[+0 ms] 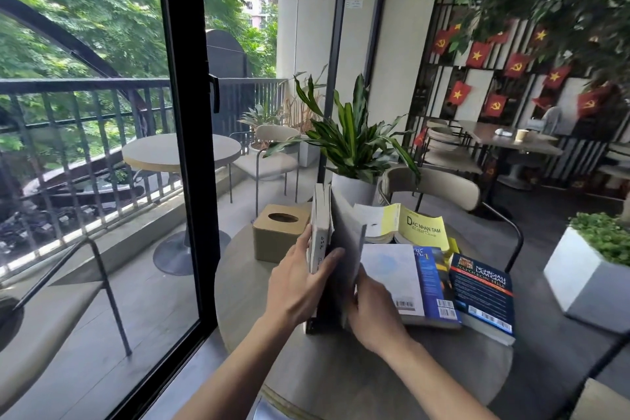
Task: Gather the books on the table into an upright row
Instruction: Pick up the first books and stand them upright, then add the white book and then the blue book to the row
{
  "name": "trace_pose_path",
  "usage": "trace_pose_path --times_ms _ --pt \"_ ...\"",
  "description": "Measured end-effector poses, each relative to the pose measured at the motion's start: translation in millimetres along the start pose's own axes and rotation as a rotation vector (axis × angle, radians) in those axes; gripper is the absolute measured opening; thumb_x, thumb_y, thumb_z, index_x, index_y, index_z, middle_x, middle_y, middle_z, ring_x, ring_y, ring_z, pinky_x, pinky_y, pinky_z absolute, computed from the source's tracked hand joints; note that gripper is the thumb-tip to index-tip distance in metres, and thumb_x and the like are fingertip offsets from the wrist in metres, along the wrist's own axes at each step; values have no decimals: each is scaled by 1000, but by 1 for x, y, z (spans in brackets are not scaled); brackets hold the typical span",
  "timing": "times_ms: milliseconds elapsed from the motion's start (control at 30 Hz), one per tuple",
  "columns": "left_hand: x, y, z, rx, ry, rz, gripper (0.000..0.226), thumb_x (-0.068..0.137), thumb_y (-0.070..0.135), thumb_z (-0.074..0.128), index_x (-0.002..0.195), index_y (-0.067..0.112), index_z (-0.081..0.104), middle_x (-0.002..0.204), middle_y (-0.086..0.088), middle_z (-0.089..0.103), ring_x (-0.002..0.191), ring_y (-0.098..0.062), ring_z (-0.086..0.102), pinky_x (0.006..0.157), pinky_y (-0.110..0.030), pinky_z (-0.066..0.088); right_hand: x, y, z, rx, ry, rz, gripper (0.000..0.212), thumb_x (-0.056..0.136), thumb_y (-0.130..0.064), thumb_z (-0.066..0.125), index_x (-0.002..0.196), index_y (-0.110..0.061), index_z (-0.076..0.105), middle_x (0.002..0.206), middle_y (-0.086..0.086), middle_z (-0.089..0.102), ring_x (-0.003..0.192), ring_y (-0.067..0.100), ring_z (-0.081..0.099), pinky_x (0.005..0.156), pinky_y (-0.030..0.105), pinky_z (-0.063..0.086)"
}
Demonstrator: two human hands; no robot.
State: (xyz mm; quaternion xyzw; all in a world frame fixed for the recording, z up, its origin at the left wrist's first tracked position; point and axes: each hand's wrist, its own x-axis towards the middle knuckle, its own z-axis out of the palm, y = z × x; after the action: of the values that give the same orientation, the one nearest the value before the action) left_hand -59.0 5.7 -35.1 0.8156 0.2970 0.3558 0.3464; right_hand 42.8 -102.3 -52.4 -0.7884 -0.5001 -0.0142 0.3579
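Row started at table (341, 368) centre: 2 upright books (322, 232) are clamped by left hand (300, 286); grey book (347, 249) is gripped by right hand (371, 314), being stood alongside. 3 flat books (426, 280) remain right; next one must be lifted upright.

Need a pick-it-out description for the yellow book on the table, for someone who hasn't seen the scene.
Start at the round grey table by the glass door. Behind the books held upright by both hands lies the yellow book, near the white planter. It alone has a yellow cover, with "Dac Nhan Tam" in black; the flat books nearer the camera are blue.
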Motion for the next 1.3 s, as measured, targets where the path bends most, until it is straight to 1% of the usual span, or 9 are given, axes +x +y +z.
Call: trace_pose_path --times_ms 133,300,367,433,533,900,1100,1233,1300 --pt "9 2 -4 -125 -93 -67 118 56 102 31 148 28 34 139 4 52 126 -18 50 104 -43 40 1 -14 -1 73 -157 -99 53 88 -41 52 138 -34 36 132 -2 58 118 22 57 93 37 51" --pt "20 22 -16 -242 -116 10 109 61 89 56 149 34 25 138 16 50 125 -7 49 106 -36 38 9 -15 20 95 -249 -81 112 67 -49 77 152 -29 7 154 -14 27 138 4 29 114 24 30" --pt "26 30 -17 -187 -82 25 112 63 82 66 152 31 20 146 10 47 129 -11 48 108 -35 38 8 -14 40 76 -49 -71 102 70 -42 80 151 -22 22 146 -14 39 131 1 40 107 12 30" --pt "28 36 -14 -113 -8 76 91 75 58 74 149 27 30 141 6 52 123 -15 52 95 -29 40 6 -17 56 12 170 -12 78 73 -25 77 142 -17 43 130 -2 60 115 18 62 94 21 47" --pt "27 44 -10 -48 77 109 73 77 37 63 145 27 37 128 3 62 109 -23 60 79 -28 36 4 -21 64 -9 243 90 62 75 -18 72 134 -15 53 107 7 70 92 30 69 74 33 54" --pt "22 42 0 -3 139 104 80 74 43 52 151 32 31 110 -3 70 98 -31 63 76 -37 44 -4 -14 49 68 49 77 74 77 -29 76 140 -16 41 125 2 65 109 22 63 84 16 41" --pt "8 29 9 62 126 17 68 72 40 49 138 25 43 87 3 60 93 -35 61 67 -34 37 -3 -15 1 119 -312 112 67 61 -24 78 120 -31 49 112 -8 67 101 14 65 87 37 55" --pt "-7 8 25 71 92 -73 66 74 40 50 139 31 42 107 -4 70 97 -38 61 73 -39 45 2 -4 -38 9 -394 144 70 73 -17 75 137 -25 47 130 0 59 116 19 58 100 32 48" --pt "-14 -1 34 90 94 -71 69 76 35 50 144 35 37 116 -2 69 101 -36 61 71 -38 43 7 7 -53 -141 -284 217 68 83 -21 69 144 -21 40 140 3 50 126 21 51 105 32 42"
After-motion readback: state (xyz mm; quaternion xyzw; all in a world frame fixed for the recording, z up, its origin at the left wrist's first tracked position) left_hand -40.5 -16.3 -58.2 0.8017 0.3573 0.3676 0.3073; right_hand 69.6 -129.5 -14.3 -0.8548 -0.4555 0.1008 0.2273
